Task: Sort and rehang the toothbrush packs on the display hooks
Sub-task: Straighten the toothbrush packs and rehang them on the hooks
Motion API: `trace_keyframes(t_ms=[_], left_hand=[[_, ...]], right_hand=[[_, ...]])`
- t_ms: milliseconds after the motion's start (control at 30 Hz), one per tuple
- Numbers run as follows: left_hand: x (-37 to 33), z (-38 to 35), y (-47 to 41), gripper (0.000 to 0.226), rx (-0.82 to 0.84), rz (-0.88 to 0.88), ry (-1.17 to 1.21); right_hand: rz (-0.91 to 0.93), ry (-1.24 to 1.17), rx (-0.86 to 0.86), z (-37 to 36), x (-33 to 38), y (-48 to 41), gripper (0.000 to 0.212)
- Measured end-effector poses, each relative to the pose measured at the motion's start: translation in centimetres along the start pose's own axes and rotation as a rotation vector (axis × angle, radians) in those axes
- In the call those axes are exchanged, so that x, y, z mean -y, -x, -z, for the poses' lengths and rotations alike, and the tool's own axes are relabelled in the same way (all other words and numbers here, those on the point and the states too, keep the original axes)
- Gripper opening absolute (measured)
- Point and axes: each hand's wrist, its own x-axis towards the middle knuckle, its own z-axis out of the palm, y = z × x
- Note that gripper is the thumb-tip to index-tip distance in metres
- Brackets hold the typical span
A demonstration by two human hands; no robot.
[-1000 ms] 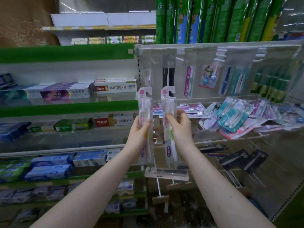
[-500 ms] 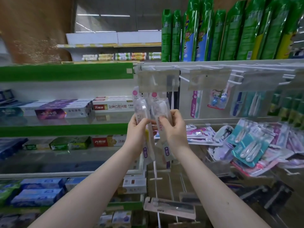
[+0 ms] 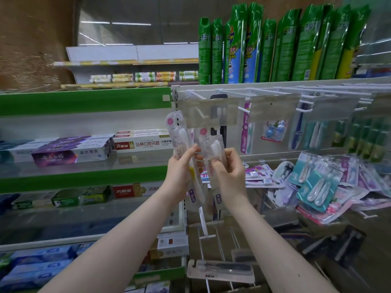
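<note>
Pegboard hooks (image 3: 230, 93) near tops of packs (image 3: 178, 136) in both hands (image 3: 230, 176)

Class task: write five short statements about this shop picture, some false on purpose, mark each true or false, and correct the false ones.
1. Each hand holds a toothbrush pack: the left hand the left pack, the right hand the right pack. True.
2. Both held packs show a pink dot near the top. True.
3. The tall green containers stand below the display hooks. False: they stand on the shelf above them.
4. The loose heap of packs lies left of the hands. False: it lies to their right; toothpaste boxes are on the left.
5. A dark pack sits lower than the hands. True.
</note>
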Motion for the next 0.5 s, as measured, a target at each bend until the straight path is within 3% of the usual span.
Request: trace_keyframes(t_ms=[233,400,500], left_hand=[[0.0,0.3,0.4,0.027,0.010,-0.011,-0.020],[-0.6,0.4,0.5,0.048,0.032,-0.050,-0.028],[-0.9,0.5,0.4,0.041,0.028,-0.070,-0.017]], right_hand=[[0.045,0.012,-0.003,-0.8,1.0,-0.4,0.009],[0.080,0.006,0.021,-1.1,1.1,-0.2,0.010],[0.067,0.008,0.016,-1.4,1.1,-0.5,0.009]])
